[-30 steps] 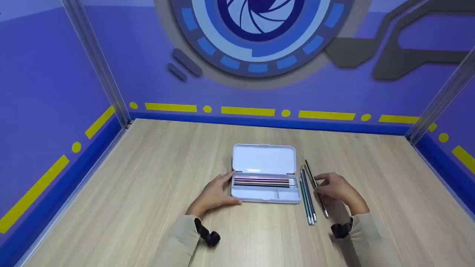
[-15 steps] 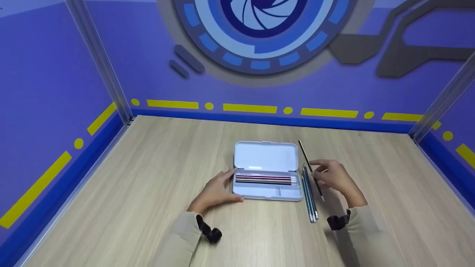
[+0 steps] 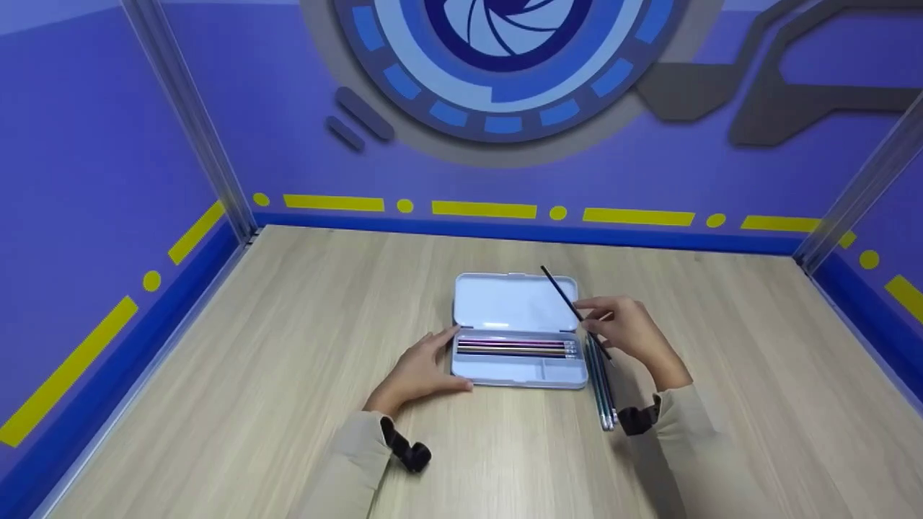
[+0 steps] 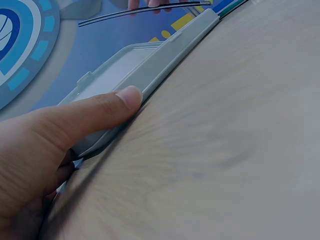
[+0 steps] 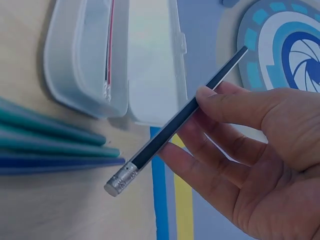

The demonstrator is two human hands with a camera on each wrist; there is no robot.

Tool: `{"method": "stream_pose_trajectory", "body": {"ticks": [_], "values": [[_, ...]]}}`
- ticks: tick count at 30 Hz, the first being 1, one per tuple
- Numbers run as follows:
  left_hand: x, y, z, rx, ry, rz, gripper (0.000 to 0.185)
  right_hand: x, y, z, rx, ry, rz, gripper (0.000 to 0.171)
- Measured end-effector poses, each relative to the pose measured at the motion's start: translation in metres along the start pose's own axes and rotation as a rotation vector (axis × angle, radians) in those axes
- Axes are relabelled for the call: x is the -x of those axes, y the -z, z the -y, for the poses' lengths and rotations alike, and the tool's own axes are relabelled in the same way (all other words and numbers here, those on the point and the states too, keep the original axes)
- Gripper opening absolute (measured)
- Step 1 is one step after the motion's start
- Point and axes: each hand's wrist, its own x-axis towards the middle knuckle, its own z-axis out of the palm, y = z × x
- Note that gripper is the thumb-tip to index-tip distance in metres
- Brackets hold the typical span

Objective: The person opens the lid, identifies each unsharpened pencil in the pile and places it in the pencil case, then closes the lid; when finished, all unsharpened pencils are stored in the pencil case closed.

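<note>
An open white pencil case lies mid-table with several coloured pencils in its tray. My left hand rests against the case's left end, thumb along its front edge. My right hand pinches a black pencil above the case's right end, its tip slanting up and left over the lid, its eraser end low. Several blue and green pencils lie on the table just right of the case.
The wooden table is boxed in by purple walls at the back and both sides, with metal posts in the corners. Black wrist straps sit on both sleeves.
My right hand lifted the black pencil off the table beside the loose pencils, carried it left and up, and tilted it over the case's right end. The left hand stayed put.
</note>
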Motion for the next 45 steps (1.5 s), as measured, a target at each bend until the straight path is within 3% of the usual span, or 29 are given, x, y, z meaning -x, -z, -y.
{"method": "stream_pose_trajectory", "body": {"ticks": [7, 27, 45], "values": [[0.001, 0.001, 0.000, 0.009, 0.002, -0.002, 0.103, -0.008, -0.007, 0.008, 0.054, 0.089, 0.001, 0.031], [-0.001, 0.004, -0.002, 0.015, -0.013, -0.002, 0.101, -0.022, -0.032, 0.030, 0.102, 0.260, 0.105, 0.030], [-0.001, 0.002, -0.001, 0.016, -0.009, 0.005, 0.102, -0.024, -0.050, 0.041, 0.189, 0.194, 0.199, 0.025]]}}
